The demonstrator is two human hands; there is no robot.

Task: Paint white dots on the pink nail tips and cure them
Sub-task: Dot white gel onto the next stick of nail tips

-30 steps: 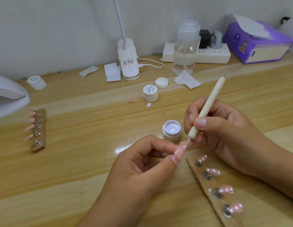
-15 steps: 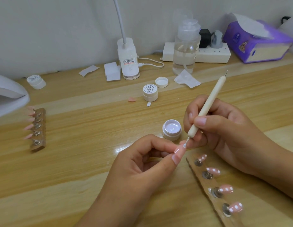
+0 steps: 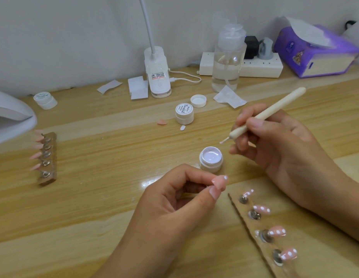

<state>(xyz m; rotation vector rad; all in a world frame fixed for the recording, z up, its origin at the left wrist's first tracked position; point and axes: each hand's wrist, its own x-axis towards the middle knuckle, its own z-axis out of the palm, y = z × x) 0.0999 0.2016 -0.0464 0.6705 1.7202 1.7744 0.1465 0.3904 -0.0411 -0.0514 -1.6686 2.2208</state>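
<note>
Between thumb and forefinger of our left hand [image 3: 174, 199], near the middle of the table [image 3: 94, 197], we pinch the pink nail tip [image 3: 219, 181], its face turned up and one white dot showing at its far corner. The fingers cover whatever lies under the tip, so we cannot tell if it sits on a stud. Our right hand [image 3: 275, 145] grips the dotting tool [image 3: 269, 113] like a pen. The far end of the tool is blurred, and its fine point hangs just beyond the open jar of white gel [image 3: 211, 159], touching neither the jar nor the tip. Half a second ago that point rested on the nail tip. Since then the tool has lifted away and tilted flatter, and the two hands have drawn apart. Just right of the left hand lies a cardboard strip [image 3: 243, 215] carrying four dotted tips [image 3: 262, 209] on metal studs. Its near end runs off the bottom edge. Our right forearm passes close over it and is cut off at the right edge. Well to the left, a second strip [image 3: 51, 157] holds plain pink tips [image 3: 35, 156], blurred, and they point toward the white curing lamp [image 3: 12, 115], which the left edge cuts off. Bare wood lies between that strip and our left hand. Farther back stand a closed jar [image 3: 184, 114], a loose lid [image 3: 198, 100] and a stray pink tip [image 3: 162, 122].
</note>
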